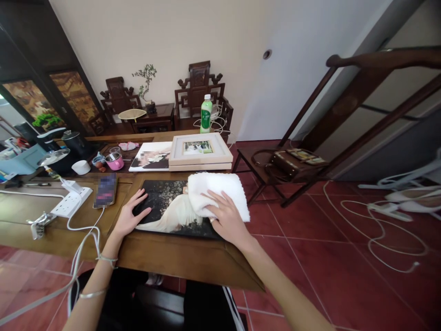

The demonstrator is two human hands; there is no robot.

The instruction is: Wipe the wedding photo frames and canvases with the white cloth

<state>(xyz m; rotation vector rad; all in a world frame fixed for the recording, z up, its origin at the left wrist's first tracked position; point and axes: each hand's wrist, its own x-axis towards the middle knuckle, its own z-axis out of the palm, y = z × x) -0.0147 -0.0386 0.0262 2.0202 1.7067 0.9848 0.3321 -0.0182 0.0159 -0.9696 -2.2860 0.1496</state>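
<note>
A dark photo panel (161, 195) showing a pale, flowing dress lies flat on the wooden table before me. My left hand (130, 215) rests at its left edge, thumb and fingers spread, the thumb over the panel. Over the panel's right part is a fluffy white cloth (227, 188), bunched and reaching past the table's right edge. My right hand (225, 216) presses on this cloth and grips it, fingers sunk into its folds. The cloth hides the panel's upper right corner.
Behind the panel lie stacked framed pictures (200, 158) and another photo panel (146, 158). A green bottle (206, 115) stands behind them. Leftward are a phone (105, 189), a white power strip (70, 200) with cables, and a pink cup (115, 162). A wooden chair (248, 156) holds a handbag (287, 163).
</note>
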